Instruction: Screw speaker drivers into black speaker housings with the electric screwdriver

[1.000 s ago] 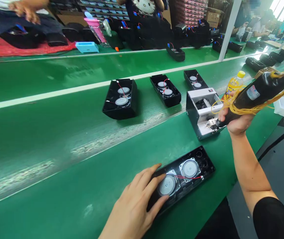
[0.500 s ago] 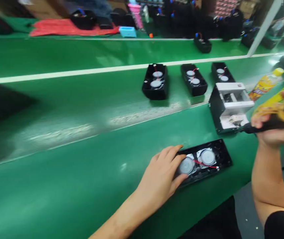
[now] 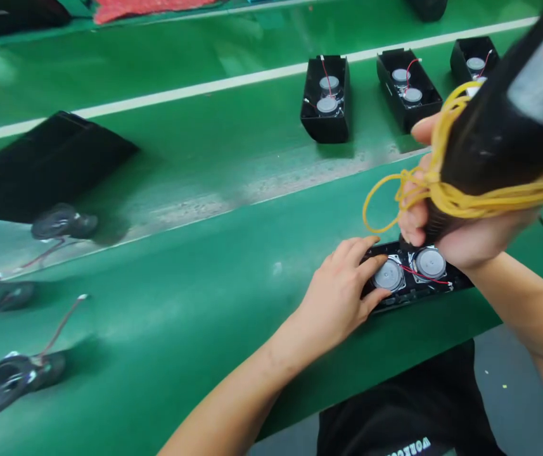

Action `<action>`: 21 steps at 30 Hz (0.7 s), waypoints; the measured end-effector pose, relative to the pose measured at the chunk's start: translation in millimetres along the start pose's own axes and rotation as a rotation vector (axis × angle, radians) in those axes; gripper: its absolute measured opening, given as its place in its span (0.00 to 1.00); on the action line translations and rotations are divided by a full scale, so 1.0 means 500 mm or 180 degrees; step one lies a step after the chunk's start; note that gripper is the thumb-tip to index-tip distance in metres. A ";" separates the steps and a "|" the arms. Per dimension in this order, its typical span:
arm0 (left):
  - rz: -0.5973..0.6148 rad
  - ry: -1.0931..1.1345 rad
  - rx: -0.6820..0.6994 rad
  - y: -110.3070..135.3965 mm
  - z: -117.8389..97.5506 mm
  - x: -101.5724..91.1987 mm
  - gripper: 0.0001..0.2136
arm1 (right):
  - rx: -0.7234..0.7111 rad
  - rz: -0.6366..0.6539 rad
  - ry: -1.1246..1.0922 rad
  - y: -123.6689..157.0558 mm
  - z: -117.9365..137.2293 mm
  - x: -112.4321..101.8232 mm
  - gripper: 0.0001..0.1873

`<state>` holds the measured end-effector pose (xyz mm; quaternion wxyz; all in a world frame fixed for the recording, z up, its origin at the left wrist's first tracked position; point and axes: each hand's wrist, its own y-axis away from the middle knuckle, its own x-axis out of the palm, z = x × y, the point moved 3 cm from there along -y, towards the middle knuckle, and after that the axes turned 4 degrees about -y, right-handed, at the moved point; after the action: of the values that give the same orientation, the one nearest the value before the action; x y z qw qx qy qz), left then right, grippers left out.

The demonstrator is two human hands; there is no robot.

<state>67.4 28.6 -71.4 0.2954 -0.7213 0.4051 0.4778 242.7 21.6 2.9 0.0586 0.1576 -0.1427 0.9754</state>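
Your left fingers spread over the black casing; right of them, your right fingers clasp a black tool.

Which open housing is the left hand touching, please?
The nearest housing, under the tool: the left hand covers one end; the others lie farther back.

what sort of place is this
Probably a factory assembly line: a long green bench, a row of open black housings holding round speakers, and a corded black tool in the right hand.
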 end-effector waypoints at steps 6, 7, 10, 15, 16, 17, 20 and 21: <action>-0.0051 0.0201 -0.0081 0.002 -0.003 -0.003 0.19 | 0.0191 0.0270 -0.0454 -0.001 -0.049 -0.010 0.35; -0.0057 0.0222 -0.0086 0.002 -0.003 -0.003 0.19 | 0.0190 0.0244 -0.0473 0.001 -0.052 -0.012 0.35; -0.0081 0.0252 -0.0078 0.001 -0.003 -0.005 0.19 | 0.0156 0.0133 -0.0481 0.006 -0.060 -0.010 0.36; -0.0123 0.0169 -0.0023 0.000 -0.004 -0.006 0.19 | 0.0243 0.0020 -0.0534 0.010 -0.075 -0.006 0.41; -0.0120 0.0155 -0.0028 0.000 -0.004 -0.006 0.19 | 0.0292 0.0025 -0.0521 0.010 -0.079 -0.005 0.40; -0.0119 0.0146 -0.0032 -0.001 -0.004 -0.006 0.19 | 0.0321 0.0024 -0.0518 0.011 -0.082 -0.006 0.38; -0.0131 0.0132 -0.0033 -0.001 -0.005 -0.007 0.19 | 0.0194 0.0028 -0.0472 0.011 -0.089 -0.008 0.32; -0.0134 0.0124 -0.0035 -0.002 -0.005 -0.007 0.19 | 0.0119 0.0098 -0.0421 0.011 -0.091 -0.007 0.32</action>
<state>68.4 28.3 -67.2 0.2935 -0.7405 0.3929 0.4595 232.1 29.7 -41.1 0.0311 0.2206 -0.1304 0.9661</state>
